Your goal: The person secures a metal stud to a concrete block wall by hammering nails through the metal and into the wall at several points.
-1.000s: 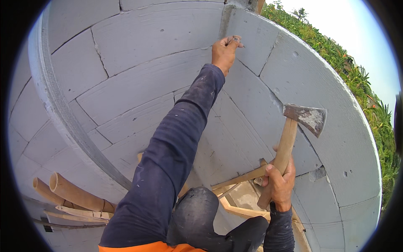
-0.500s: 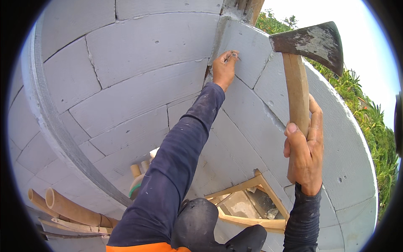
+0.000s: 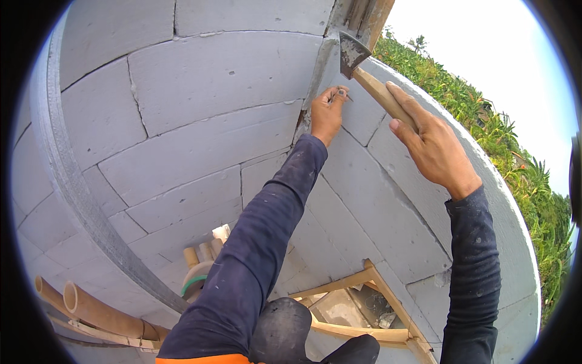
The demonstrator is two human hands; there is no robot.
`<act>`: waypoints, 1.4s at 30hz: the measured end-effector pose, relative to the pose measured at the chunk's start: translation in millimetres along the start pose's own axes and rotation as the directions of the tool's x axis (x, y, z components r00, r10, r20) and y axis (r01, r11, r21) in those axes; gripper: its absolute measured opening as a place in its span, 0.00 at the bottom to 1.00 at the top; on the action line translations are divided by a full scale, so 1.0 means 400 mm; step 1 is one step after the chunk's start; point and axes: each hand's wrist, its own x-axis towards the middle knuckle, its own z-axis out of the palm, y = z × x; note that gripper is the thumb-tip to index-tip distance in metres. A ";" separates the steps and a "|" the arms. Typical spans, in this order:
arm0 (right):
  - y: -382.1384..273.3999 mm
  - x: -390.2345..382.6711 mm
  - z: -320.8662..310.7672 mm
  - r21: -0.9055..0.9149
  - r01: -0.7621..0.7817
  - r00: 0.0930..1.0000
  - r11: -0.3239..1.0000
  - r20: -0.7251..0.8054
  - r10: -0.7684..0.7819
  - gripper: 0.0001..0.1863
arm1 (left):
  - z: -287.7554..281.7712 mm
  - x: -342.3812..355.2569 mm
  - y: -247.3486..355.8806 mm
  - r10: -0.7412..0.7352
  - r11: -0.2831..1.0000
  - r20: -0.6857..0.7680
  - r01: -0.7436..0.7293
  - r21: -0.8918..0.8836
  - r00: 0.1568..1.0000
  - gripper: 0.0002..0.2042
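Note:
My left hand is closed in a pinch against the grey block wall, close to the inner corner. A thin nail sticks out from between its thumb and fingers, by the wall face. My right hand is wrapped round the wooden handle of a hatchet. The hatchet is tilted, its dark, worn steel head up and to the left, just above my left hand. A small gap shows between the head and my left fingers. Whether the nail tip is in the block is too small to tell.
A second block wall meets this one at the corner, below a wooden post. A grey curved edge runs down the left. Bamboo poles lie lower left. A timber frame surrounds an opening below. Greenery grows beyond the wall top.
The hatchet has swung down and left from its raised position, its head now close to my left hand. My right hand has turned with it. My left hand keeps its pinch by the wall.

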 end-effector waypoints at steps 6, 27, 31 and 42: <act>0.009 0.055 0.010 -0.200 0.113 0.993 0.973 0.043 -0.106 0.31 | 0.013 -0.007 0.003 0.016 1.000 -0.016 -0.015 0.010 1.000 0.14; 0.065 0.122 0.042 -0.410 0.236 0.972 0.881 0.115 -0.207 0.30 | 0.018 -0.010 -0.008 0.005 0.998 -0.020 -0.003 0.060 1.000 0.15; 0.022 0.119 0.037 -0.321 0.229 0.973 0.919 0.052 -0.224 0.31 | 0.022 -0.011 -0.011 0.036 0.999 -0.051 -0.036 0.015 0.998 0.15; 0.025 0.104 0.069 -0.340 0.217 0.976 0.915 0.040 -0.216 0.31 | 0.031 -0.014 -0.020 0.022 0.999 -0.048 -0.024 -0.035 0.999 0.15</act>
